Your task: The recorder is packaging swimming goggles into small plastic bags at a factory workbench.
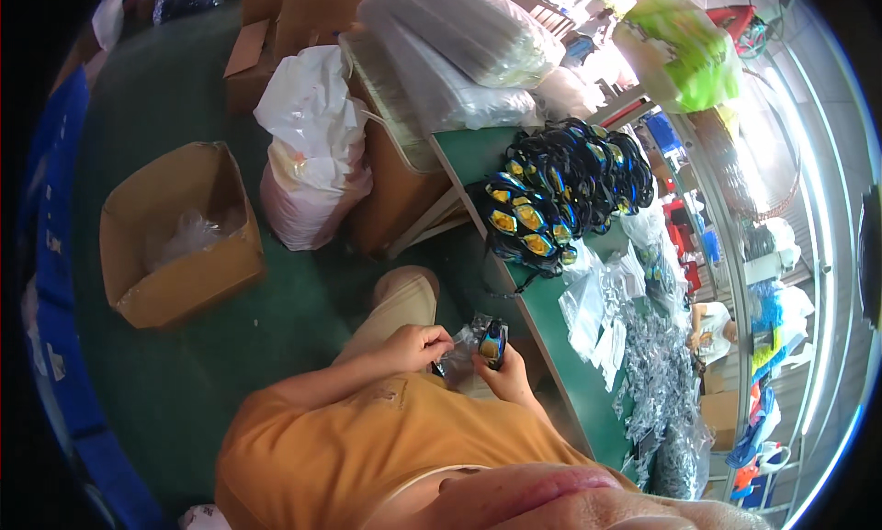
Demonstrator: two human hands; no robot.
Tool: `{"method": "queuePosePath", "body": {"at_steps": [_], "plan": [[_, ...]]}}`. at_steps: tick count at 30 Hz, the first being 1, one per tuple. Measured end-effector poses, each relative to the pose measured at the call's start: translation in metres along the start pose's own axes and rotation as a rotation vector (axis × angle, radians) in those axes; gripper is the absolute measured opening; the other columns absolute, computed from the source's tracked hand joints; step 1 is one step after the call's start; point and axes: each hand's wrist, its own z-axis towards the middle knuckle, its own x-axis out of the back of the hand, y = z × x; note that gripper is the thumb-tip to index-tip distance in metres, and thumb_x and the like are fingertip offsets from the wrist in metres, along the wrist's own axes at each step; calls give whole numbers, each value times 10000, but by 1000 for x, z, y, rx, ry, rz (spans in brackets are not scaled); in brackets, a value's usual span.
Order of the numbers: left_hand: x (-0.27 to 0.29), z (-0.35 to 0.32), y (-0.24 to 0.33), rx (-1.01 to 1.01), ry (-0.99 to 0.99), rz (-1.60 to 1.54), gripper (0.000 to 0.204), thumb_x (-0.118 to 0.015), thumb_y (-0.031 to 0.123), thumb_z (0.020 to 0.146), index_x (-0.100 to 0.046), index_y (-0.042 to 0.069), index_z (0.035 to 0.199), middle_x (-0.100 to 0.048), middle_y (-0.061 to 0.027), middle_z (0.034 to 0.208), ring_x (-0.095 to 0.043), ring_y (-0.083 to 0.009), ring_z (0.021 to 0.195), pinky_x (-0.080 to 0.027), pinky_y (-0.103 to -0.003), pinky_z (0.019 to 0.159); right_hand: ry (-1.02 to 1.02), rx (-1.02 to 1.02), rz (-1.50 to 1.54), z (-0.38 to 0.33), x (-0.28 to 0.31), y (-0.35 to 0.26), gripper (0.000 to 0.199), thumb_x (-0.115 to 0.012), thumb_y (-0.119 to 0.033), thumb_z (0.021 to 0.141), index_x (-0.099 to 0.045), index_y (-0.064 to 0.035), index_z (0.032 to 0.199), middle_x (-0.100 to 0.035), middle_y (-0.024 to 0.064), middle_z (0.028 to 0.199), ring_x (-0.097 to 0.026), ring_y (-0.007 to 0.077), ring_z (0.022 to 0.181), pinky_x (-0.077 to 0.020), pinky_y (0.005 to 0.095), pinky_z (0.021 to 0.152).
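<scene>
Goggles (493, 343) with dark frame sit above the lap, gripped by the right hand (504, 376) while the left hand (418, 344) pinches their clear plastic bag (459, 351), beside the green tabletop (560, 346).

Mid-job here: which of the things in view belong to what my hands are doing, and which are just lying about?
In use:
left hand
right hand
goggles in hand
clear bag
goggle pile
empty bags

Lying about:
cardboard box
white sack
green package
</scene>
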Motion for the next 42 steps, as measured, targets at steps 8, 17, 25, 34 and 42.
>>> {"method": "queuePosePath", "body": {"at_steps": [8,17,25,34,42], "plan": [[34,-16,-19,58,207,-24,144,-702,144,968,-722,3,992,-701,-23,776,-604,-57,721,-501,-260,657,-90,-135,294,22,-18,-32,195,-740,-46,867,-642,-48,1036,-671,11,925,-640,105,816,-530,285,742],[54,-15,-12,-71,137,63,129,-691,145,959,-710,32,1016,-735,-75,848,-684,-119,752,-524,-293,672,-129,-370,482,32,-59,-40,213,-753,-89,912,-629,-58,1082,-673,13,935,-655,106,799,-521,269,731],[36,8,-27,-400,142,212,93,-739,111,888,-664,59,873,-679,-79,812,-670,-233,714,-512,-338,626,-18,-354,562,36,-64,-27,194,-765,-109,901,-652,-56,1049,-650,-25,906,-585,63,779,-474,233,683],[21,6,-32,-332,149,185,132,-766,67,852,-641,38,883,-647,-88,850,-655,-249,783,-515,-340,693,73,-321,537,32,-74,-7,169,-733,-49,863,-649,-57,1010,-654,-19,884,-611,91,798,-506,272,714],[-23,0,-38,-27,43,-376,100,-704,117,967,-648,55,912,-650,15,875,-617,-76,822,-509,-270,715,237,-115,236,-3,-63,9,184,-713,0,823,-653,-47,991,-658,-2,872,-613,97,813,-505,283,733]]}}
